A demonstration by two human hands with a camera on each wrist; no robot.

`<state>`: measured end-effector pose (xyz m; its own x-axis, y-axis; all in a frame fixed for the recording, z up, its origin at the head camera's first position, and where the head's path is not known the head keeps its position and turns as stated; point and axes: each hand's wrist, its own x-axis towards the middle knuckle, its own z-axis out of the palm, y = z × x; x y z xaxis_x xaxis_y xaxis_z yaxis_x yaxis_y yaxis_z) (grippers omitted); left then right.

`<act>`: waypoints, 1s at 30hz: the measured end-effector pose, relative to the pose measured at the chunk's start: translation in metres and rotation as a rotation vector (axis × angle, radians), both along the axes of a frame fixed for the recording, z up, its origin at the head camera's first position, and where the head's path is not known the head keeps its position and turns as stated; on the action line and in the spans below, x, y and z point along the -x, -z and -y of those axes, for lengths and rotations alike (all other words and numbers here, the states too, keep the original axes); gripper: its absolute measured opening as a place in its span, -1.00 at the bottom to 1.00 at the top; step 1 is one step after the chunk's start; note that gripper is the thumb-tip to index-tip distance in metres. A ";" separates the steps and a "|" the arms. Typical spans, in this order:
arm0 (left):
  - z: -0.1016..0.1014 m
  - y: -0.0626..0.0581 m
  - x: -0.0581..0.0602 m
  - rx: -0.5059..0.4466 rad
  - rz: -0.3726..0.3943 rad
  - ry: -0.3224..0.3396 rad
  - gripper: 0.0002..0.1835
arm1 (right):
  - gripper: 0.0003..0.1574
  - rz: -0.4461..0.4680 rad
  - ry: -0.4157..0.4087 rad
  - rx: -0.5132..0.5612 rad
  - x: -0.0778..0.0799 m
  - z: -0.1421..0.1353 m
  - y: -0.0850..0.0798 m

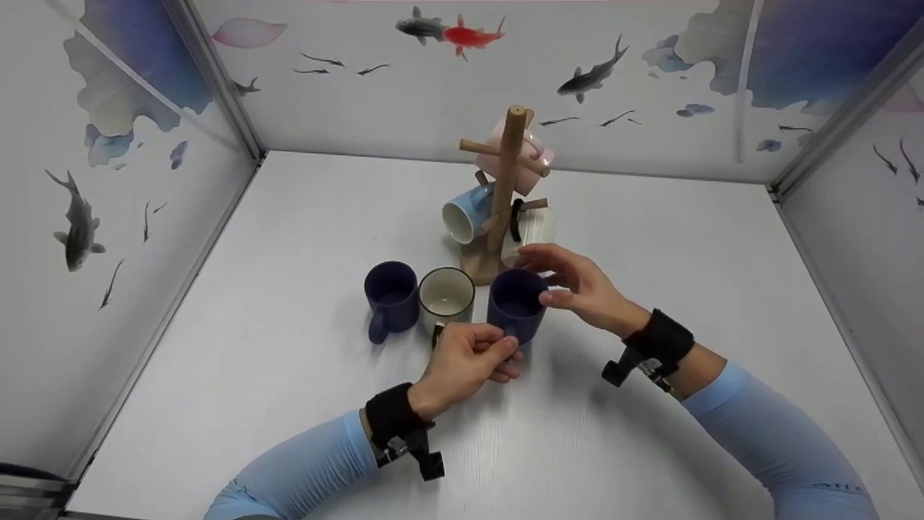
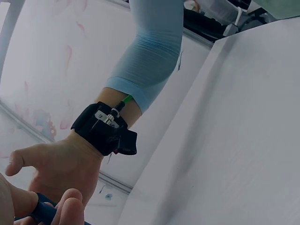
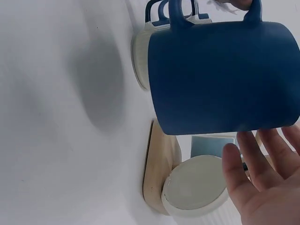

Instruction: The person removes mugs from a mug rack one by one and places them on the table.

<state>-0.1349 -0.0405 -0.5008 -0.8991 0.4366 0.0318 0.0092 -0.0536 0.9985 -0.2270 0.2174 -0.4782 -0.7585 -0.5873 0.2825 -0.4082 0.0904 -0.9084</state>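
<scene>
A dark blue mug (image 1: 516, 314) is held off the table, its handle toward the person. My left hand (image 1: 465, 361) pinches that handle between thumb and fingers; in the left wrist view a bit of the blue handle (image 2: 45, 212) shows among the fingers. On the mug's other side is my right hand (image 1: 588, 292), fingers spread and loosely bent, fingertips right at the mug's wall. In the right wrist view the mug's side (image 3: 225, 79) fills the upper right, with the right hand (image 3: 267, 187) below it.
Left of the held mug stand a cream mug (image 1: 447, 296) with a dark rim and another dark blue mug (image 1: 391, 303). Behind is a wooden mug rack (image 1: 514, 159) bearing a light blue mug (image 1: 465, 215), pink mug (image 1: 527, 180) and white mug (image 1: 539, 225). Printed panels (image 1: 462, 101) enclose the white table (image 1: 303, 217).
</scene>
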 end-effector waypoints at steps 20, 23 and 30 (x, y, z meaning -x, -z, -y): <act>-0.007 0.016 -0.006 0.004 0.031 -0.091 -0.75 | -0.23 0.060 0.145 0.156 -0.007 -0.009 0.010; -0.007 0.019 -0.005 0.006 0.015 -0.091 -0.74 | -0.22 0.060 0.157 0.157 -0.007 -0.010 0.010; -0.008 0.023 -0.003 0.022 0.033 -0.120 -0.76 | -0.17 0.063 0.175 0.173 -0.008 -0.011 0.013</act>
<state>-0.1321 -0.0328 -0.5238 -0.9455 0.3257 -0.0070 -0.0185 -0.0323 0.9993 -0.2187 0.2284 -0.4911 -0.8636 -0.3926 0.3162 -0.3420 -0.0044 -0.9397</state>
